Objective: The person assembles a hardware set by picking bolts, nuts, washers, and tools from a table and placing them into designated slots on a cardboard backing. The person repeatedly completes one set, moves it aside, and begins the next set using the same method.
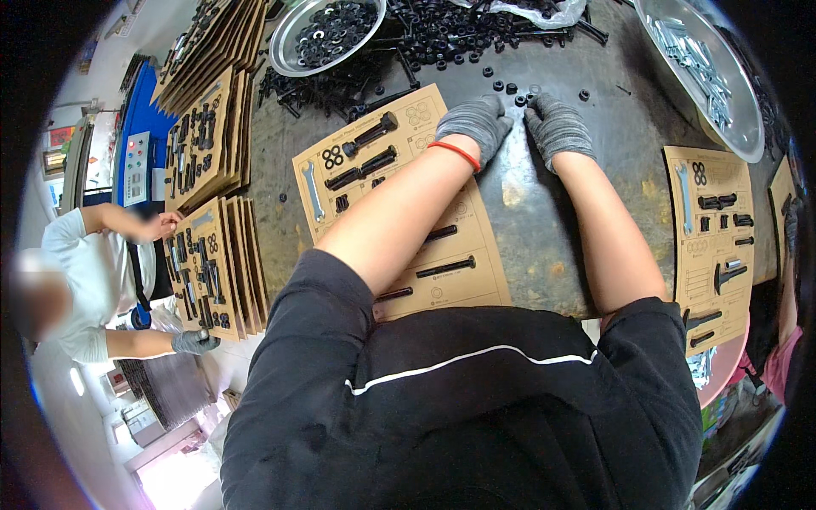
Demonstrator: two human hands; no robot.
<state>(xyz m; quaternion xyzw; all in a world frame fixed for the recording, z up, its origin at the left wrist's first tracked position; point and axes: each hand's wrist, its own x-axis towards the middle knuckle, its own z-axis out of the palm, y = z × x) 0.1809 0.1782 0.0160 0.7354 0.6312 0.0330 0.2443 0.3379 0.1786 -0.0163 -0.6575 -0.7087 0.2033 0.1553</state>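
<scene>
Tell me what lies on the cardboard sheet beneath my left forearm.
The cardboard sheet shows a silver wrench, black rings and black bolts. Your left forearm covers part; anything directly beneath it cannot be seen.

The table [540,229] has a grey metal surface, worn and spotted, and a pale reflection of light lies on it. At the left stands a blue machine [144,98] with a light grey control panel [137,174], which carries small buttons. On the near left, a very bright opening [178,483] gives white light; whether it is window or door, I cannot tell. Further left, 1 bright strip of light [76,381] shines on a pale surface.
</scene>
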